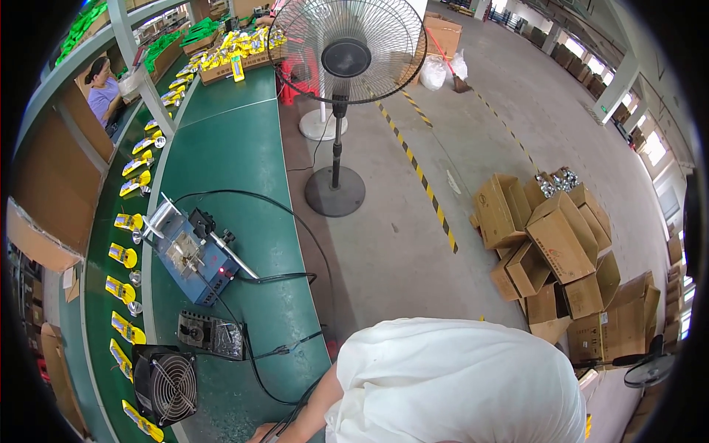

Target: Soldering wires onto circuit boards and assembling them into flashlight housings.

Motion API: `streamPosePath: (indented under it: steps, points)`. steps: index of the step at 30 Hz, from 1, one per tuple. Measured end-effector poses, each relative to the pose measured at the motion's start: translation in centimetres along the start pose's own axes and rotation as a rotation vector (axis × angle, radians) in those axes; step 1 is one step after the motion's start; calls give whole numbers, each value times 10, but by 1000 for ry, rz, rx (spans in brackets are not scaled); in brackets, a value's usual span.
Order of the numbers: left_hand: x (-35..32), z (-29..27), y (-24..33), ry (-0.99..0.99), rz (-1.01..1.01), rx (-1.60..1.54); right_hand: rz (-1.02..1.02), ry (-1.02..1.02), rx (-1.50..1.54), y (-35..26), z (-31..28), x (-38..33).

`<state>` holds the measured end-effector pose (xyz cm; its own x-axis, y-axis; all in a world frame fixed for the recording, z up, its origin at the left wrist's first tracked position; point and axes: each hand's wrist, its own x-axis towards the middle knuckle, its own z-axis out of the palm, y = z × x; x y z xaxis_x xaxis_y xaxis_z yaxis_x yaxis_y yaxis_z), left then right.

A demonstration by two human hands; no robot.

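Observation:
Neither of my hands shows in the head view. At the lower edge, a person in a white top (450, 376) bends over beside the green workbench. That person's bare forearm (317, 410) reaches down-left past black cables, and the hand (264, 432) is partly cut off by the frame edge. On the bench stand a blue bench machine (196, 255) with metal rods and a lit red light, a dark metal block fixture (210, 334) and a square black fan (168, 384). Along the left, yellow-carded items (122, 289) with silver round parts lie in a row on a green belt.
A large black pedestal fan (347, 59) stands right of the workbench (244, 148). Open cardboard boxes (561, 236) pile up on the right. Striped floor tape (417, 170) crosses the floor. A co-worker in purple (105, 100) sits beyond the belt, near a carton of yellow packages (236, 55).

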<state>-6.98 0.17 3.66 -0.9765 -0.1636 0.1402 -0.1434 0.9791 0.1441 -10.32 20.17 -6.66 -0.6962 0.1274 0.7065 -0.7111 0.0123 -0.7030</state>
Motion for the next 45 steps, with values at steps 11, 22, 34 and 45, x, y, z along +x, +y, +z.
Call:
streamPosePath:
  steps: [11, 22, 34, 45]
  points:
    - [-13, 11, -28, 36, 60, 196, 223, -66, -17, -17, -8, 8]
    - [-37, 13, -59, 73, 104, 375, 315, -85, 108, -28, -19, 13]
    - [-59, -11, -59, 289, 122, 675, 400, -132, 90, -29, -20, 15]
    - [-88, -1, -53, 341, 21, -11, 740, -214, 59, -35, -32, 11]
